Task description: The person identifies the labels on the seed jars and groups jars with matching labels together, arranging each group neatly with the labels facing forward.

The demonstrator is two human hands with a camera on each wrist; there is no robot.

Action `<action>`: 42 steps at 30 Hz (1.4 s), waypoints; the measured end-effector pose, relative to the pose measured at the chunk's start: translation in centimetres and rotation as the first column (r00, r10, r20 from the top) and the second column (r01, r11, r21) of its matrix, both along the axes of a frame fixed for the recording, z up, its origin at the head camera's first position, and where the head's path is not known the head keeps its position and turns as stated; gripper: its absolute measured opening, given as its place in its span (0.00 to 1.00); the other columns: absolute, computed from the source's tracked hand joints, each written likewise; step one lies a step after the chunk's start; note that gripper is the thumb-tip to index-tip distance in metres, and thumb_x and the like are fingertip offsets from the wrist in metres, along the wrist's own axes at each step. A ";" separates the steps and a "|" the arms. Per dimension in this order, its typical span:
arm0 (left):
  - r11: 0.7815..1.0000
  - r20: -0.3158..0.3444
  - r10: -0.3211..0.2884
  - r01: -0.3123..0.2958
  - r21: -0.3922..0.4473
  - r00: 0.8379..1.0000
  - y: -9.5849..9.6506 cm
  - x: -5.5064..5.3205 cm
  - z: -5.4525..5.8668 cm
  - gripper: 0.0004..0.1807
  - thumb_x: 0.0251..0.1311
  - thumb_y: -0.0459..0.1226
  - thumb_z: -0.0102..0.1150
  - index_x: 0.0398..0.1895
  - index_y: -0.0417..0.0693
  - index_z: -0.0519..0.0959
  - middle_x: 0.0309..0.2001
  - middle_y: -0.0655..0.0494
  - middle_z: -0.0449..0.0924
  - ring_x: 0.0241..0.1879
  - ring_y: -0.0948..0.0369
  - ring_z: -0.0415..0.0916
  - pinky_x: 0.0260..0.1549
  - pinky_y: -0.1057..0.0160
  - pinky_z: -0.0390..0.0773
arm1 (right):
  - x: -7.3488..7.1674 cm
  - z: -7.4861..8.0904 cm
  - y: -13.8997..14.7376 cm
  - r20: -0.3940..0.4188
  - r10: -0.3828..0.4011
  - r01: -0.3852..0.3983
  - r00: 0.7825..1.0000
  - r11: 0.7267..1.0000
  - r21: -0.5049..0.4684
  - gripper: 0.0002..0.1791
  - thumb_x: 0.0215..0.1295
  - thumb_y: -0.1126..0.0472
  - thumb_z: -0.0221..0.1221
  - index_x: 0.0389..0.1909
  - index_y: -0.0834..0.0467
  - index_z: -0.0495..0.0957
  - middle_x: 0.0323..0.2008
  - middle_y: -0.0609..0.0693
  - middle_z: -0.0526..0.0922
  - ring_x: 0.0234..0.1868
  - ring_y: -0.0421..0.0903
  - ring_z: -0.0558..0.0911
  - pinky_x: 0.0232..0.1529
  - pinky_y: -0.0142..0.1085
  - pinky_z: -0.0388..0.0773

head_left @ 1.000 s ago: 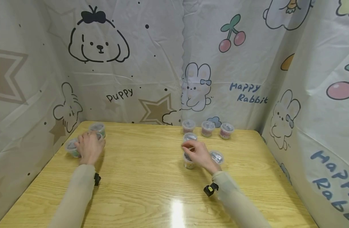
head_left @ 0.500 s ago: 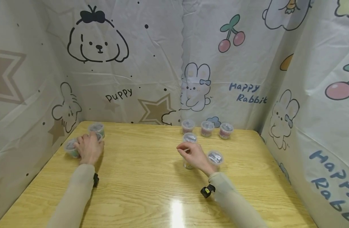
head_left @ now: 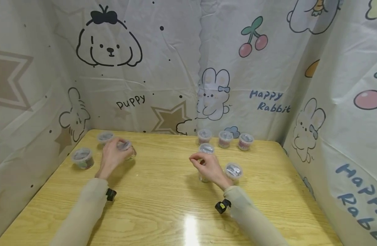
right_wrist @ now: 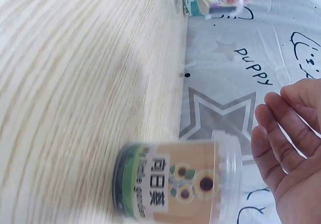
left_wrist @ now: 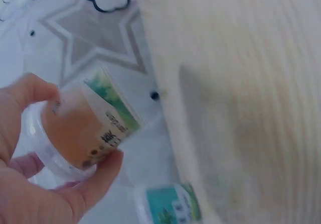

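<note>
Smooth plastic tubs (right_wrist: 190, 184), glossy wood-grain table (head_left: 164, 201)
The tubs wear printed labels (right_wrist: 156, 184) and shiny clear lids (head_left: 233, 169); the table reflects a bright glare; the drapes (head_left: 167, 44) look like creased cloth, the sleeves (head_left: 79, 212) like matt fabric.

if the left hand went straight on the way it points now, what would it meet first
Past bare tabletop, the left hand with its tub would probably meet the patterned cloth behind it first; height and depth are hard to judge.

Pale beige long sleeves (head_left: 85, 210), a boxy black device (head_left: 111, 195) beside each, yellow patch (head_left: 223, 206) on the right one
</note>
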State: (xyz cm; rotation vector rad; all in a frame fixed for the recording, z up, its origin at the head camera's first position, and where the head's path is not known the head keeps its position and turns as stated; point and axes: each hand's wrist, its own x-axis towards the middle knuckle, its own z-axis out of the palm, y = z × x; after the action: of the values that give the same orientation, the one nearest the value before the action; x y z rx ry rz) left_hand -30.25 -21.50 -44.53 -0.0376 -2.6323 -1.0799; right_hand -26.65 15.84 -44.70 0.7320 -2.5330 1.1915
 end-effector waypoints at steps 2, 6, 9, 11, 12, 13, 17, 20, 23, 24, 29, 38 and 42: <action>0.998 0.006 -0.054 0.054 0.032 0.999 0.8 0.0 0.4 0.22 0.58 0.43 0.61 0.55 0.45 0.76 0.60 0.37 0.71 0.57 0.41 0.67 0.51 0.39 0.70 | 0.0 0.0 -0.3 -0.017 0.015 -0.015 1.000 1.000 -0.009 0.06 0.68 0.61 0.61 0.41 0.53 0.85 0.39 0.46 0.87 0.35 0.41 0.83 0.35 0.30 0.80; 0.980 0.006 -0.181 0.180 0.082 0.984 2.5 0.4 1.1 0.22 0.62 0.46 0.63 0.57 0.49 0.78 0.59 0.42 0.74 0.54 0.45 0.73 0.49 0.43 0.77 | 0.1 -0.1 -1.2 -0.020 0.037 -0.038 0.999 0.999 -0.014 0.05 0.67 0.61 0.62 0.40 0.52 0.86 0.38 0.46 0.88 0.36 0.39 0.83 0.35 0.30 0.81; 0.960 -0.011 -0.259 0.259 0.108 0.966 4.0 0.8 1.6 0.26 0.60 0.51 0.66 0.58 0.51 0.79 0.58 0.45 0.75 0.52 0.47 0.77 0.46 0.46 0.80 | 0.3 -0.1 -1.9 0.018 0.051 -0.050 0.999 0.998 -0.025 0.06 0.67 0.60 0.62 0.41 0.52 0.85 0.39 0.46 0.88 0.38 0.39 0.84 0.36 0.29 0.81; 0.950 -0.033 -0.288 0.290 0.112 0.957 5.1 1.1 1.9 0.27 0.58 0.54 0.67 0.57 0.52 0.80 0.58 0.46 0.76 0.51 0.48 0.78 0.45 0.48 0.81 | 0.4 -0.1 -2.5 0.057 0.065 -0.062 0.996 0.997 -0.047 0.07 0.67 0.60 0.62 0.43 0.52 0.85 0.40 0.46 0.88 0.39 0.40 0.85 0.38 0.30 0.81; 0.948 -0.048 -0.295 0.299 0.110 0.954 5.7 1.2 1.9 0.28 0.56 0.55 0.68 0.57 0.52 0.81 0.59 0.46 0.76 0.51 0.48 0.78 0.44 0.48 0.82 | 0.5 -0.1 -2.8 0.075 0.073 -0.069 0.995 0.996 -0.058 0.08 0.67 0.60 0.62 0.45 0.52 0.84 0.41 0.47 0.87 0.40 0.41 0.85 0.38 0.30 0.81; 0.945 -0.061 -0.301 0.307 0.110 0.952 6.3 1.3 2.1 0.28 0.56 0.55 0.68 0.57 0.52 0.81 0.58 0.46 0.76 0.50 0.48 0.78 0.44 0.49 0.82 | 0.5 -0.1 -3.1 0.091 0.080 -0.074 0.993 0.995 -0.070 0.09 0.67 0.60 0.62 0.47 0.52 0.83 0.42 0.47 0.87 0.41 0.41 0.85 0.39 0.29 0.82; 0.935 -0.109 -0.314 0.327 0.137 0.943 8.7 1.8 2.5 0.28 0.53 0.54 0.71 0.54 0.52 0.83 0.57 0.47 0.77 0.49 0.49 0.78 0.41 0.51 0.83 | 0.7 0.0 -4.4 0.133 0.112 -0.092 0.985 0.984 -0.151 0.20 0.65 0.59 0.64 0.58 0.53 0.77 0.49 0.51 0.85 0.46 0.45 0.85 0.42 0.31 0.82; 0.922 -0.131 -0.326 0.346 0.172 0.936 10.4 2.1 2.8 0.28 0.53 0.54 0.71 0.54 0.51 0.83 0.55 0.47 0.78 0.48 0.50 0.79 0.40 0.52 0.84 | 0.7 0.1 -5.1 0.135 0.122 -0.091 0.983 0.972 -0.217 0.31 0.63 0.58 0.66 0.66 0.51 0.70 0.55 0.53 0.82 0.49 0.47 0.85 0.45 0.33 0.83; 0.918 -0.159 -0.325 0.352 0.186 0.932 11.7 2.2 3.2 0.28 0.53 0.54 0.71 0.54 0.49 0.83 0.55 0.46 0.77 0.49 0.49 0.78 0.40 0.53 0.84 | 0.7 0.2 -5.6 0.117 0.101 -0.069 0.988 0.965 -0.252 0.39 0.60 0.58 0.69 0.71 0.47 0.63 0.59 0.53 0.79 0.52 0.47 0.84 0.47 0.36 0.83; 0.918 -0.172 -0.322 0.352 0.184 0.931 12.1 2.2 3.2 0.28 0.53 0.53 0.71 0.53 0.48 0.84 0.55 0.45 0.77 0.49 0.49 0.78 0.40 0.52 0.84 | 0.8 0.2 -5.7 0.113 0.091 -0.059 0.989 0.963 -0.261 0.41 0.60 0.57 0.69 0.72 0.46 0.61 0.60 0.53 0.78 0.52 0.47 0.83 0.47 0.37 0.83; 0.920 -0.251 -0.359 0.386 0.069 0.899 13.3 2.2 3.5 0.26 0.53 0.48 0.72 0.53 0.46 0.83 0.55 0.44 0.77 0.49 0.48 0.78 0.40 0.50 0.83 | 0.8 0.2 -5.8 0.104 0.025 0.002 0.994 0.966 -0.257 0.46 0.59 0.54 0.70 0.75 0.40 0.56 0.60 0.54 0.78 0.50 0.48 0.84 0.46 0.42 0.83; 0.843 -0.093 -0.511 0.519 0.142 0.855 13.4 2.2 4.4 0.25 0.76 0.51 0.41 0.68 0.51 0.71 0.64 0.44 0.73 0.59 0.47 0.75 0.52 0.45 0.78 | 0.4 0.6 -4.7 0.255 0.073 0.036 0.964 0.916 -0.400 0.43 0.62 0.57 0.68 0.75 0.44 0.57 0.57 0.58 0.81 0.48 0.50 0.84 0.45 0.42 0.83; 0.780 -0.055 -0.561 0.550 0.299 0.826 13.1 2.2 4.6 0.24 0.77 0.48 0.39 0.70 0.50 0.68 0.62 0.43 0.75 0.57 0.48 0.75 0.54 0.45 0.76 | 0.4 1.1 -4.2 0.327 0.181 0.005 0.928 0.869 -0.495 0.42 0.66 0.64 0.63 0.77 0.53 0.53 0.58 0.66 0.79 0.44 0.44 0.84 0.43 0.40 0.83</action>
State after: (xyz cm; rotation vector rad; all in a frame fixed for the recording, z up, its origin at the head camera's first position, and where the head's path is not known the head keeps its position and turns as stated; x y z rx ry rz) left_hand -28.02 -8.43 -39.93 -0.7857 -2.5059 -1.6738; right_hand -26.22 11.60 -43.63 0.5395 -2.2989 2.0674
